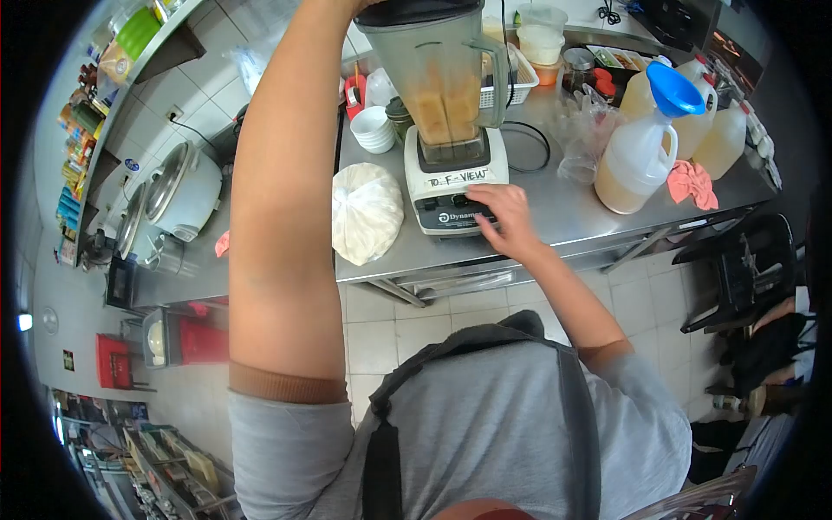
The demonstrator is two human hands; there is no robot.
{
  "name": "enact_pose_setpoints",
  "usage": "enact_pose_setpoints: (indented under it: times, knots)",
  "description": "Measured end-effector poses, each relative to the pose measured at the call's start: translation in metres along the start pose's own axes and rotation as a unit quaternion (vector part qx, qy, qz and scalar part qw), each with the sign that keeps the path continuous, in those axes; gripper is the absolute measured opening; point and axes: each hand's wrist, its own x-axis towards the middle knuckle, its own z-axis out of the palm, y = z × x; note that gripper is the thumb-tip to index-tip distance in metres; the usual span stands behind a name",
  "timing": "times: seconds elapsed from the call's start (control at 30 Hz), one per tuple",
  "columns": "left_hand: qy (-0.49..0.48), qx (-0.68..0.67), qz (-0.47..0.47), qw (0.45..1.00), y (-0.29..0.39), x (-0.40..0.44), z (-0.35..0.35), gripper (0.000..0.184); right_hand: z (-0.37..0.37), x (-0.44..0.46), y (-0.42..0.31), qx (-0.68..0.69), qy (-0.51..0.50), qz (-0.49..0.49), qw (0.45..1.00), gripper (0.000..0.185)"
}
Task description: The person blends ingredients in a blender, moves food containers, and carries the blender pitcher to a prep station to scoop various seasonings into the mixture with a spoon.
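A blender stands on the steel counter, its jar (446, 87) partly filled with a light brown mix and topped by a black lid (416, 10). Its white base (459, 169) is marked "TO: F-VIEW". At the top edge of the view, my left hand (354, 4) is by the lid, mostly cut off, so its fingers are hidden. My right hand (505, 217) rests at the black control panel (446, 214), fingertips at a control and thumb held apart. Left of the base sits a tied plastic bag (367, 214) of something white.
A jug (628, 169) with a blue funnel (674, 90) stands to the right, near other jugs (724, 139) and a pink cloth (692, 185). Stacked white bowls (373, 130) are left of the blender. A cord (530, 143) loops behind it. Rice cookers (182, 192) stand far left.
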Motion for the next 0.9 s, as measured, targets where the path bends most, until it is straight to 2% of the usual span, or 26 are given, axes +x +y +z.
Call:
enact_pose_setpoints:
  times: [0.03,0.1,0.17,0.23,0.3,0.37,0.43,0.9]
  knots:
    - [-0.001,0.002,0.001,1.000,-0.002,0.002,0.000,0.074,-0.005,-0.006,0.007,0.029,0.036,0.004,0.999,0.034]
    - [-0.006,-0.018,0.013,1.000,-0.007,0.005,0.002,0.075,-0.012,-0.028,0.031,-0.025,0.123,0.083,0.989,0.028]
    - [-0.012,-0.026,0.017,0.999,-0.009,0.004,0.003,0.075,-0.017,-0.068,0.076,-0.056,0.123,0.262,0.956,0.022]
    - [-0.006,-0.034,0.026,0.999,-0.003,0.002,-0.002,0.075,-0.020,-0.111,0.137,-0.109,0.031,0.404,0.908,0.015]
    - [-0.028,-0.009,0.001,1.000,0.012,-0.011,-0.007,0.073,-0.034,-0.113,0.143,-0.149,-0.001,0.381,0.912,0.012]
    - [-0.005,0.007,0.002,1.000,0.001,0.000,-0.001,0.069,-0.036,-0.107,0.143,-0.184,-0.029,0.362,0.913,0.010]
    - [-0.011,-0.056,0.009,0.998,-0.002,-0.001,0.002,0.067,-0.036,-0.105,0.137,-0.218,-0.040,0.356,0.908,0.006]
    - [0.003,-0.037,0.006,0.999,0.004,-0.002,0.003,0.069,-0.035,-0.103,0.138,-0.229,-0.050,0.353,0.906,0.008]
